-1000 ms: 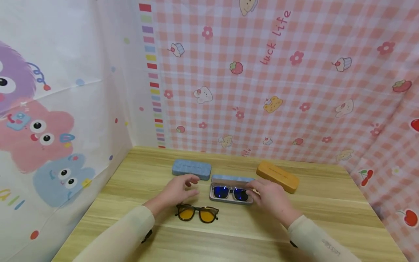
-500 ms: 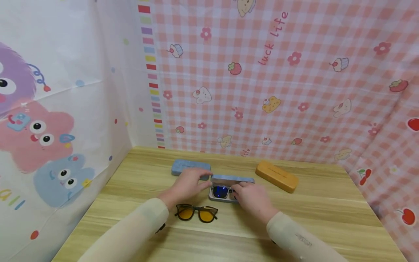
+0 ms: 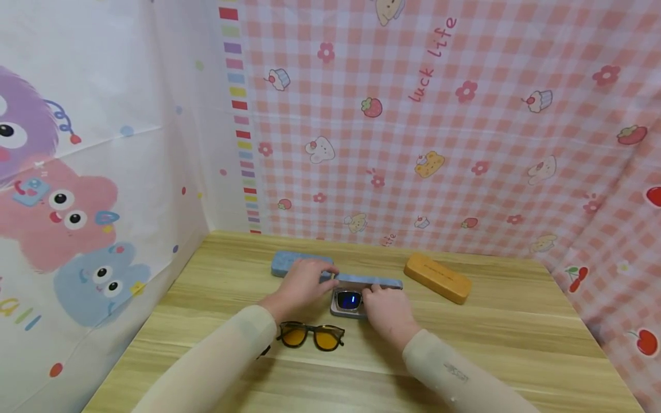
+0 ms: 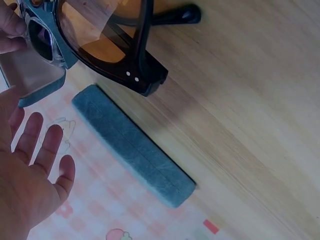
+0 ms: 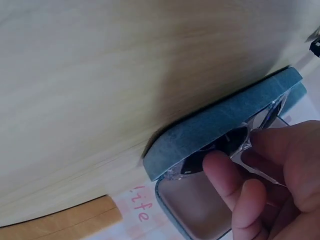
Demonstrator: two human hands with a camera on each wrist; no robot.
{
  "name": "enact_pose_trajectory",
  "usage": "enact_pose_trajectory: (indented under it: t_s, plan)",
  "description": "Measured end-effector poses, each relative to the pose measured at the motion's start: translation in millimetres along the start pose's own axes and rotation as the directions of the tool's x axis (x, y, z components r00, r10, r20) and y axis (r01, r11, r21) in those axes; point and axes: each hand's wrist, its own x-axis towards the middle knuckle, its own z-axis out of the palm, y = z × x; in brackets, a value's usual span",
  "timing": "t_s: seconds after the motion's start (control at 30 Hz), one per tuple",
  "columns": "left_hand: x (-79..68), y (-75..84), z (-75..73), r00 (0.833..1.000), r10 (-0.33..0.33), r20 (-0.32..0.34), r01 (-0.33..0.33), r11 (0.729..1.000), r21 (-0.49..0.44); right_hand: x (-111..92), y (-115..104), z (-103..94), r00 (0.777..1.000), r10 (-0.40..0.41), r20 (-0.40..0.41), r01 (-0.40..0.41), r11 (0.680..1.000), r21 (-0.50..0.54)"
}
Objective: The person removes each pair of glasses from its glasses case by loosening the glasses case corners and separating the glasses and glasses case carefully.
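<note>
My right hand (image 3: 389,312) pinches the clear-framed, dark blue-lensed sunglasses (image 3: 349,300) near the bridge; in the right wrist view its thumb and fingers (image 5: 222,172) close on them. They lie in an open blue glasses case (image 3: 372,281) with a pale lining, its lid raised at the back. At the lid's left corner, my left hand (image 3: 304,281) holds on with thumb and index finger, the other fingers (image 4: 47,150) loosely bent. The right-hand lens is hidden behind my right hand in the head view. Dark-framed glasses with orange lenses (image 3: 312,336) lie in front of the case.
A closed blue glasses case (image 3: 289,262) stands behind my left hand. At the back right lies a closed orange case (image 3: 439,279), set at an angle. The wooden table (image 3: 490,344) ends at a pink checked cloth (image 3: 465,218) behind.
My left hand has moved right to the open case's lid corner. My right hand has slid left from the case's right end to the sunglasses' middle.
</note>
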Motion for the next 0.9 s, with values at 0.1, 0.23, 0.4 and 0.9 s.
enact_pose_trajectory:
  t_s: [0.1,0.23,0.4,0.9]
  plan:
    - [0.6,2.5,1.1,1.0,0.007,-0.01,-0.007,1.0,0.028,2.6,-2.3,-1.5,0.998,0.019,0.063,-0.019,1.0,0.0]
    - [1.0,4.5,1.4,1.0,0.01,-0.015,-0.009,0.999,0.043,4.3,-4.3,-2.8,0.996,0.038,0.076,-0.039,0.999,0.006]
    - [0.9,5.5,1.4,1.0,0.007,-0.014,-0.007,0.999,0.037,5.7,-7.4,-4.2,0.991,0.08,0.109,-0.083,0.996,0.026]
    - [1.2,0.9,6.6,1.0,0.006,-0.015,-0.006,0.999,0.049,5.8,-4.3,-5.2,0.984,0.068,0.164,-0.096,0.981,0.167]
